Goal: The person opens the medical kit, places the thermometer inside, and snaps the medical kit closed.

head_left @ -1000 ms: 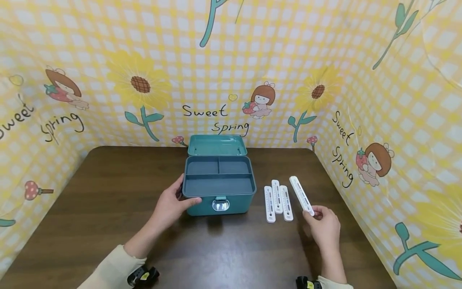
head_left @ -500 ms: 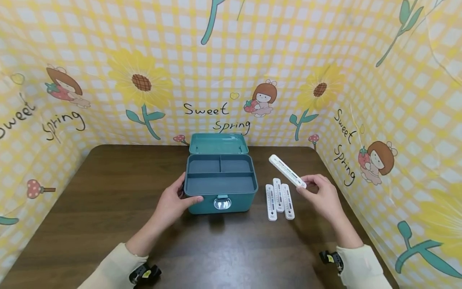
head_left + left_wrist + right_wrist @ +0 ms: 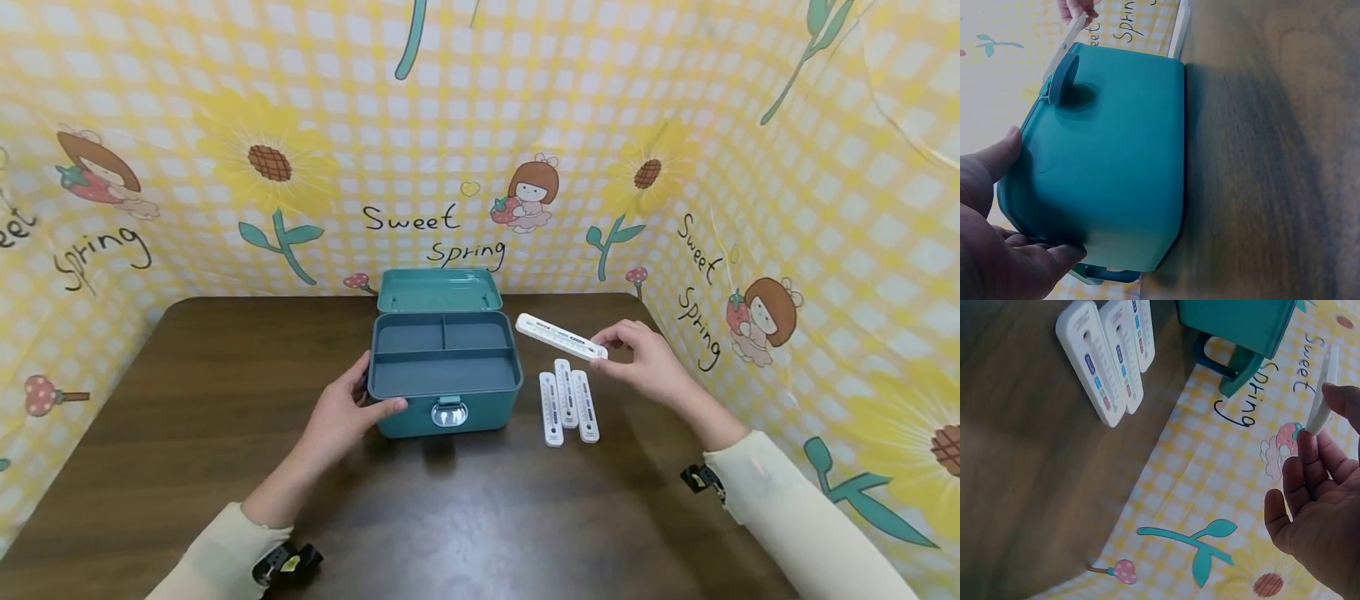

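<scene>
A teal storage box stands on the table with its lid swung back and a grey-blue divided tray in its top. At its left front corner my left hand grips it, thumb on the front rim and fingers against the side, as the left wrist view also shows. My right hand pinches one end of a white thermometer, held above the table beside the box's right side. Below it lie three more white thermometers, a left one, a middle one and a right one.
The dark wooden table is bordered at the back and sides by a yellow checked cloth with printed flowers and lettering. A clear latch sits on the box's front. The tray has two small compartments behind one long one.
My right hand has carried the thermometer up and leftwards, from right of the lying ones towards the box, turning it more level. The left hand stays on the box.
</scene>
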Action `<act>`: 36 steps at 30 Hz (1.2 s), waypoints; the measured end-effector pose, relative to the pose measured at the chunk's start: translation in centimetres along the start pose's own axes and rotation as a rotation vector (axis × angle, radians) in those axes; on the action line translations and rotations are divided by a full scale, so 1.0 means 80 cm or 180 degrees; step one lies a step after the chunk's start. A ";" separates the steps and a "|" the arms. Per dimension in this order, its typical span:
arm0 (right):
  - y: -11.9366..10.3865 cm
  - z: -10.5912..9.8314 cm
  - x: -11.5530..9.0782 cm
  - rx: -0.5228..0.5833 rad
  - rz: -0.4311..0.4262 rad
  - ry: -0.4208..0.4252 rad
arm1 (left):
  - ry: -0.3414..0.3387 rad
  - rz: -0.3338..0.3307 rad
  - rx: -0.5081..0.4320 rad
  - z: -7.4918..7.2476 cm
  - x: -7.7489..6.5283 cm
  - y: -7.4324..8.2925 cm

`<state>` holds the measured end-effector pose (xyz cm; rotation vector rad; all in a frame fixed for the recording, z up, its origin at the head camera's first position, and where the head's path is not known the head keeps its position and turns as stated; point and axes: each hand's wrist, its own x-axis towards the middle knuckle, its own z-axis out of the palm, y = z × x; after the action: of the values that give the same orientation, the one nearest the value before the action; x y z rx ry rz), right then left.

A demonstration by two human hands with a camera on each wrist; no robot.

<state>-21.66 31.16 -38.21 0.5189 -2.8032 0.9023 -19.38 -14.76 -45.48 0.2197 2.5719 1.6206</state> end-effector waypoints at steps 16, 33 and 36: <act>-0.045 -0.007 0.059 -0.0387 -0.0610 -0.0597 | 0.0013 0.0026 -0.0014 -0.001 0.000 -0.002; -0.086 0.020 0.093 -0.0680 -0.1064 -0.1224 | 0.0012 -0.0025 0.0012 -0.002 0.003 0.003; -0.095 0.027 0.095 -0.0682 -0.1048 -0.1312 | 0.0021 -0.0031 0.0014 -0.002 0.001 0.001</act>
<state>-25.98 22.02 -33.99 1.2044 -2.9745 0.4626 -19.49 -14.85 -45.30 0.2022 2.5776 1.6154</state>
